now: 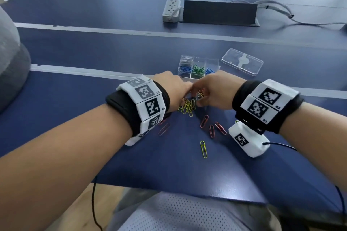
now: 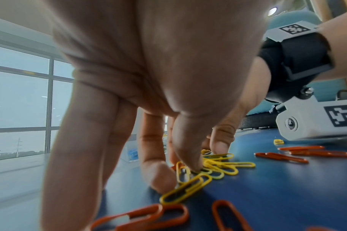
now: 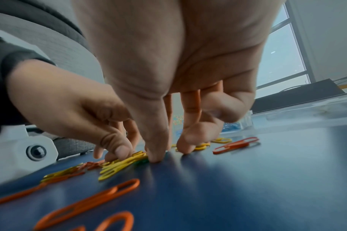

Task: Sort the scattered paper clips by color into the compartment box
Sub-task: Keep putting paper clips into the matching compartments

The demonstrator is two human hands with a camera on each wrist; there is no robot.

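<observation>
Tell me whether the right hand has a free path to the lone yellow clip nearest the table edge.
Probably yes: the lone yellow clip lies alone on bare table, with the right hand just beyond it; only the red clips lie between.

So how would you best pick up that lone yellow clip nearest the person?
The lone yellow clip lies flat on the table, apart from the others. Probably come from above and pinch its long sides near the middle; nothing crowds it.

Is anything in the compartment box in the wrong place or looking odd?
Yes. In the compartment box, blue clips fill the left cell, yet more blue clips lie right of the green ones: one colour in two cells.
</observation>
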